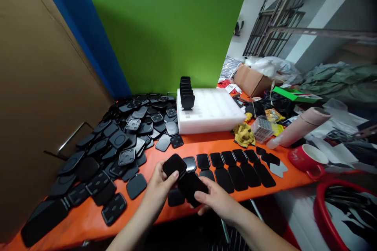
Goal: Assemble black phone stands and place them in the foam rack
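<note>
Above the near edge of the orange table, both hands grip one black hinged two-panel piece, opened out. My left hand pinches its upper square panel between thumb and fingers. My right hand clasps the longer lower panel, thumb on top. Beneath and beside the hands, similar opened pieces lie side by side in a row; the nearest ones are partly hidden. A large heap of black hinged pieces spreads over the table's left side, some showing round dots or rings.
A white foam block behind holds several upright black pieces. Rightward are a yellow cloth, a clear plastic box, a pink bottle, a red mug and a red-rimmed bin. Cardboard stands left.
</note>
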Demonstrator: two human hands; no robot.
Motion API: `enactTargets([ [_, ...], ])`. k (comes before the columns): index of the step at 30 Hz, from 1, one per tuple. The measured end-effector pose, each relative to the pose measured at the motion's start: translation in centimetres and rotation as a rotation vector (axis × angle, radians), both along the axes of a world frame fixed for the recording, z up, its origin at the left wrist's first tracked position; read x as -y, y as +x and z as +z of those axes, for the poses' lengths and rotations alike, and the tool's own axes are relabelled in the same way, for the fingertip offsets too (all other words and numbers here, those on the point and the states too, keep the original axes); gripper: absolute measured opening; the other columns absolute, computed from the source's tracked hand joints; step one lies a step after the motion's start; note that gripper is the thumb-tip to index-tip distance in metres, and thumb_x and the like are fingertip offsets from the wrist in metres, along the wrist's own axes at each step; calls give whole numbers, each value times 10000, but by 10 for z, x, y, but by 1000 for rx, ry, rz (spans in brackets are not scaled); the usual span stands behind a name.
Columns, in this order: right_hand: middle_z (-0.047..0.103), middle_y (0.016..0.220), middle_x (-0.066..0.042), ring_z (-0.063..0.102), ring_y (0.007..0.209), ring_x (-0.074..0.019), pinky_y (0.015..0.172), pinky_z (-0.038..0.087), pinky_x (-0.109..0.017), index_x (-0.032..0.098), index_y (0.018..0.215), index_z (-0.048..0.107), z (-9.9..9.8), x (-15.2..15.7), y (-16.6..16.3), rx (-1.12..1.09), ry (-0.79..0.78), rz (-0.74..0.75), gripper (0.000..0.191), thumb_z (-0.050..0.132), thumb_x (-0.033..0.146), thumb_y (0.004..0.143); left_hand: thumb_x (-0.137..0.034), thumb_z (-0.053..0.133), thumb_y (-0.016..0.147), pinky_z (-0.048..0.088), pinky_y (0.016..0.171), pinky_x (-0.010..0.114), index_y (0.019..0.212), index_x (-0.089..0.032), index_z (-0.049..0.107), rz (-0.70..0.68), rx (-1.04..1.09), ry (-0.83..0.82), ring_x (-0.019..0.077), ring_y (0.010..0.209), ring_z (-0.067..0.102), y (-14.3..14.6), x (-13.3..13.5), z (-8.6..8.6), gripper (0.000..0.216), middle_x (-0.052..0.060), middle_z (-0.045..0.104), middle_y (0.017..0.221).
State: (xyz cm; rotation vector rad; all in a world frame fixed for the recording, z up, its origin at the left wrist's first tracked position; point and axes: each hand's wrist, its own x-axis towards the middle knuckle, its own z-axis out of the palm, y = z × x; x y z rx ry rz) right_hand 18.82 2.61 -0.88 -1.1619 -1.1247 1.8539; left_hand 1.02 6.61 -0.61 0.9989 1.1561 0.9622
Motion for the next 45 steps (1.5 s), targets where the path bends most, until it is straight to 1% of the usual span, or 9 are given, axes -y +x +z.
enactTargets([
  [8, 626, 838, -78, 631, 712, -194, 535, 477, -273, 148, 1057, 522, -2, -14, 21, 127, 93, -173, 418, 516, 469, 789, -372, 648, 703, 382, 518, 219, 1087, -187, 382, -27, 44, 111, 115, 570, 514, 36, -38, 1, 502, -35, 532, 684],
  [11, 605, 1015, -109, 594, 876, -228, 707, 482, -361, 218, 1239, 438, 17, -25, 37, 375, 428, -156, 517, 530, 456, 790, -357, 698, 649, 369, 501, 199, 1105, -186, 393, -34, 134, 10, 96, 538, 508, 39, -57, 13, 574, -45, 531, 670],
  [15, 599, 1002, -99, 535, 892, -245, 775, 433, -391, 295, 1140, 574, 61, -51, 50, 798, 1021, 79, 416, 606, 419, 743, -307, 683, 674, 392, 527, 176, 1107, -197, 478, -98, 208, -59, 80, 596, 552, 35, -85, 40, 492, 5, 590, 809],
  [18, 564, 1127, -93, 516, 923, -231, 816, 413, -382, 295, 1105, 601, 89, -75, 48, 863, 1212, 175, 330, 553, 381, 790, -247, 660, 689, 418, 537, 170, 1018, -167, 568, -126, 240, -75, 81, 610, 558, 31, -101, 52, 351, 27, 610, 808],
  [22, 607, 1077, -45, 548, 888, -182, 820, 418, -327, 283, 1031, 625, 112, -112, 41, 743, 1224, 202, 249, 466, 291, 840, -278, 638, 717, 441, 522, 176, 949, -132, 600, -111, 210, -80, 85, 579, 561, 28, -115, 50, 276, 58, 628, 795],
  [27, 634, 874, -22, 560, 797, -163, 736, 409, -287, 232, 971, 613, 140, -185, 40, 854, 1184, -31, 223, 428, 246, 848, -451, 550, 762, 430, 501, 202, 1087, -155, 517, -3, 38, 4, 94, 534, 558, 16, -140, 46, 441, 63, 638, 786],
  [32, 621, 751, 0, 537, 630, -127, 598, 369, -229, 208, 899, 609, 151, -243, 35, 998, 1061, 59, 169, 455, 239, 838, -322, 552, 732, 443, 716, 284, 1030, -158, 588, 33, -188, 210, 173, 804, 589, 7, -159, 48, 343, 84, 629, 970],
  [41, 574, 579, 22, 499, 517, -118, 540, 347, -221, 212, 792, 633, 112, -275, 18, 1038, 1053, 146, 103, 533, 238, 800, -344, 503, 794, 406, 848, 347, 1005, -277, 622, -205, -642, 425, 243, 986, 544, -21, -66, 6, 252, 45, 606, 1054],
  [45, 623, 775, -29, 559, 709, -168, 654, 400, -263, 201, 909, 614, 101, -264, 21, 1050, 1036, 64, 137, 522, 212, 808, -337, 433, 844, 446, 840, 319, 1109, -275, 560, -284, -893, 455, 217, 1011, 553, -41, -9, -25, 300, 59, 576, 1125],
])
